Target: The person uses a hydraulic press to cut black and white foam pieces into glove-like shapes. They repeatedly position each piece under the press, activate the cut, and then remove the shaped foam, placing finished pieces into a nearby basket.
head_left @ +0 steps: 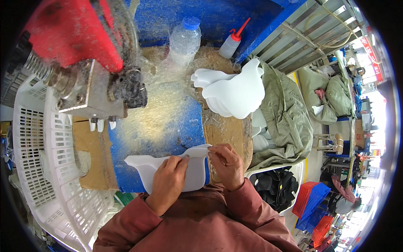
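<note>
A white, soft-looking cut-out pad (195,172) with a curved outline and a pointed left end lies in front of me, over the near edge of the bench. My left hand (168,180) is closed on its middle, thumb and fingers at the upper edge. With thumb and fingertips, my right hand (228,163) pinches the pad's upper right corner. Beyond the right hand sits a stack of similar white pads (235,93), a few layers deep. Parts of the held pad are hidden under my fingers.
A red and metal machine head (86,84) overhangs the bench at upper left. Pale dust covers the blue bench surface (184,122). Behind stand a plastic bottle (184,42) and a red-tipped squeeze bottle (230,45). White crates (50,151) flank the left; a green sack (285,113) and black pieces (275,187) the right.
</note>
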Tool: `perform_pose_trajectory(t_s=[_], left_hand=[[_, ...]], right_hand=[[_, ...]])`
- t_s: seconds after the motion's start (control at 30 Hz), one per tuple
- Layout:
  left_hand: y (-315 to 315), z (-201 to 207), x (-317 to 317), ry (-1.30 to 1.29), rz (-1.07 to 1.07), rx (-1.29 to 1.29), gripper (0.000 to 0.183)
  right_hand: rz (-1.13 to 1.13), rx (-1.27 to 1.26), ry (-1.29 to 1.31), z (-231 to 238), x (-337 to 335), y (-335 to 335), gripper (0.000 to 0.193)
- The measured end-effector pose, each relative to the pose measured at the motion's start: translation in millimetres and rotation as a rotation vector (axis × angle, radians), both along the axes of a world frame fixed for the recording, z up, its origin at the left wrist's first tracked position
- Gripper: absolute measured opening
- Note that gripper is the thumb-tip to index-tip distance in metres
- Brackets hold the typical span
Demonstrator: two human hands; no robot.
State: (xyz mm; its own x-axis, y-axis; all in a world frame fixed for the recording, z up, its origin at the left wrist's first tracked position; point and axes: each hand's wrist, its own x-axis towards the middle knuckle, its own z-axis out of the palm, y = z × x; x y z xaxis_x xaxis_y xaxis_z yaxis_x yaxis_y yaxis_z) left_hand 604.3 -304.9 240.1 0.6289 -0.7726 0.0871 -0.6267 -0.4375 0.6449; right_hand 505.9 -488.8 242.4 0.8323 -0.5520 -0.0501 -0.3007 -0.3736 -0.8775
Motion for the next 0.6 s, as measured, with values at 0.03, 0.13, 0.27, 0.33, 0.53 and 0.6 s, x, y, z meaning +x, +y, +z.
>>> perform_pose_trajectory(t_s=[0.03, 0.13, 0.27, 0.33, 0.53, 0.6], left_hand=[[0, 1, 0, -0.006, 0.002, -0.006, 0.030], [-1, 2, 0, -0.005, 0.013, -0.006, 0.030], [-2, 2, -1, -0.004, 0.035, -0.034, 0.032], [-2, 1, -1, 0.001, 0.042, -0.041, 0.033], [-2, 1, -1, 0.011, 0.042, -0.033, 0.034], [-2, 1, -1, 0.012, 0.042, -0.029, 0.034]], right_hand=[[-0.003, 0.014, 0.008, -2, 0, 0, 0.014], [-0.025, 0.033, -0.054, -7, 6, -1, 0.013], [-0.038, -0.062, -0.056, -10, 13, -2, 0.013], [-0.040, -0.079, -0.054, -11, 15, -3, 0.013], [-0.041, -0.082, -0.074, -16, 17, -4, 0.013], [-0.038, -0.105, -0.085, -19, 18, -4, 0.012]])
